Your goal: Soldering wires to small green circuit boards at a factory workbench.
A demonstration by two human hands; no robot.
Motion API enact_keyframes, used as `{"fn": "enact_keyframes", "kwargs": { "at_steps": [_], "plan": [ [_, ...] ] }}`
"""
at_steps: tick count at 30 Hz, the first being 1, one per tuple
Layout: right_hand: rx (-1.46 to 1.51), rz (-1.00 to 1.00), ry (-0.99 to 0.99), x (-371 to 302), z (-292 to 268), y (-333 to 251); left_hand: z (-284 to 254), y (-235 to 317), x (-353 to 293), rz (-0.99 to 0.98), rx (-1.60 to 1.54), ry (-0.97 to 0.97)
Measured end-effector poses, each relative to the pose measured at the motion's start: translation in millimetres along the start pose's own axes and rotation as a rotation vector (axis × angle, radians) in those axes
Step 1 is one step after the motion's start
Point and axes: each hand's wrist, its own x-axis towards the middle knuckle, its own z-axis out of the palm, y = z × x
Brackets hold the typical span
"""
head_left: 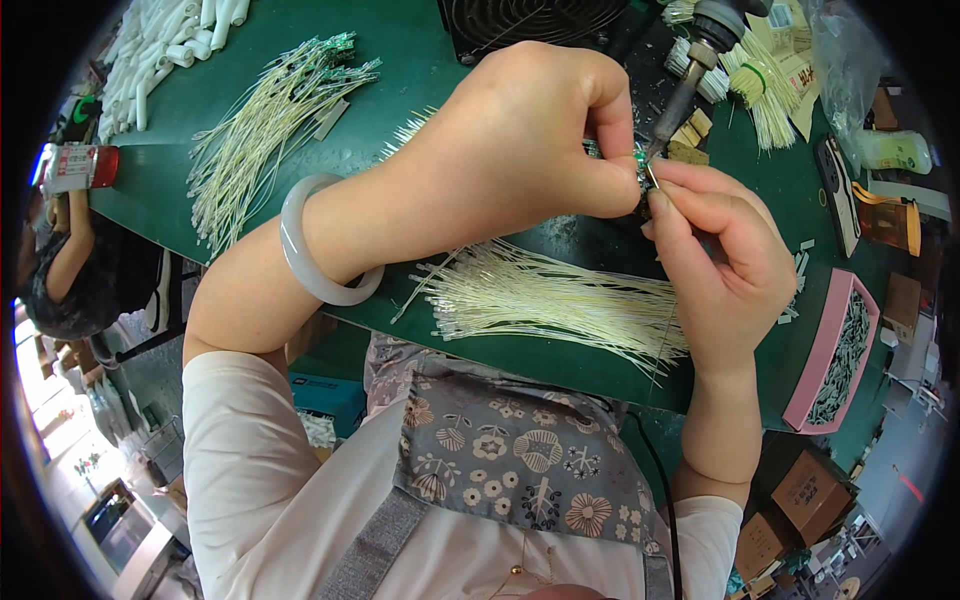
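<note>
My left hand (545, 130) is closed in a pinch on a small green circuit board (641, 157), mostly hidden by the fingers. Across from it, my right hand (728, 245) pinches a thin wire (653, 176) whose end meets the board. The tip of a soldering iron (678, 103) points down at this same spot, and neither hand holds the iron. Beneath my wrists lies a wide bundle of pale yellow wires (540, 295). Farther left is another bundle of wires (250, 145) with green boards at its far ends.
A black fan (535, 18) stands at the far edge. White tubes (165, 50) are piled far left. A pink box (808, 385) of small dark parts sits at the right, near a phone (838, 195). More wire bundles (762, 95) lie far right. Another person's arm (72, 245) shows at left.
</note>
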Motion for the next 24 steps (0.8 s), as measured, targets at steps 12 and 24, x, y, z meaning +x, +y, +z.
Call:
{"fn": "enact_keyframes", "kwargs": {
  "at_steps": [12, 24],
  "plan": [
    [0.141, 0.161, -0.067, -3.7, -6.8, 3.2, 1.0, -3.3, 0.2, -0.069, 0.003, -0.058],
    [-0.064, 0.077, -0.087, -5.2, -4.9, -1.9, 4.7, -6.3, -6.3, -0.118, -0.056, -0.077]
  ]
}}
